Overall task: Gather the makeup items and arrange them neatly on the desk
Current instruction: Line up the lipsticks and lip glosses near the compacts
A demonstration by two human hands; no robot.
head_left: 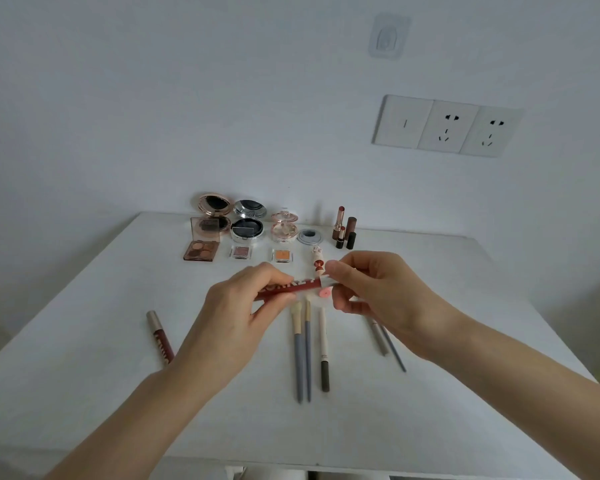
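Above the middle of the white desk [84, 375], both hands hold a dark red lip gloss tube [293, 286] with white lettering. My left hand [236, 313] grips its red body. My right hand [371, 289] pinches its pale cap end. A second red lip gloss tube [160, 337] lies on the desk to the left. Under the hands lie two blue-handled brushes [300, 355], a white and grey pencil [323, 348], and two thin grey sticks [385, 341], partly hidden by my right wrist.
Along the back edge stand open compacts [246, 221], an eyeshadow palette [201, 249], two small square pans [283, 255], a round grey lid [310, 236] and upright lipsticks [343, 226]. A small red and white item [317, 261] lies behind my hands. The wall carries sockets [447, 126].
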